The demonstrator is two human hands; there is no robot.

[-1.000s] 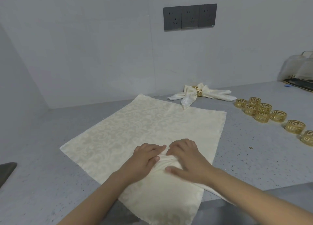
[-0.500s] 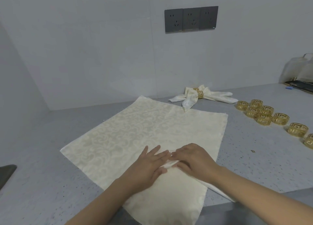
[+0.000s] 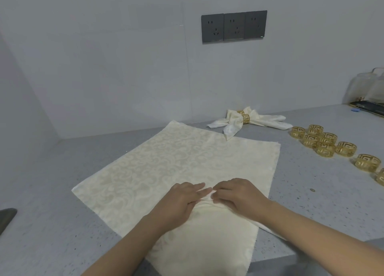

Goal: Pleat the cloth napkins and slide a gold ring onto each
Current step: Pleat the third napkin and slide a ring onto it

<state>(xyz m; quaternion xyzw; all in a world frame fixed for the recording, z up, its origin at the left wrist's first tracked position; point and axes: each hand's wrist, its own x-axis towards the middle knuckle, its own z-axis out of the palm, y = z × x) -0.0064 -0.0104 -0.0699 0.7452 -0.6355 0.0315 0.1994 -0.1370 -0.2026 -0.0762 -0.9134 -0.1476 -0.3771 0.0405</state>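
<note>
A grey speckled tabletop (image 3: pixel 62 192) runs into a corner of plain white walls (image 3: pixel 104 68). 3 dark grey sockets (image 3: pixel 234 26) sit side by side on the back wall. Light is soft and even.

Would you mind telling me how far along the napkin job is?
One finished napkin lies by the wall, already ringed. Both hands, left hand and right hand, are gathering the first pleats in the flat napkin. It still needs pleating and a ring; loose gold rings wait alongside.
</note>
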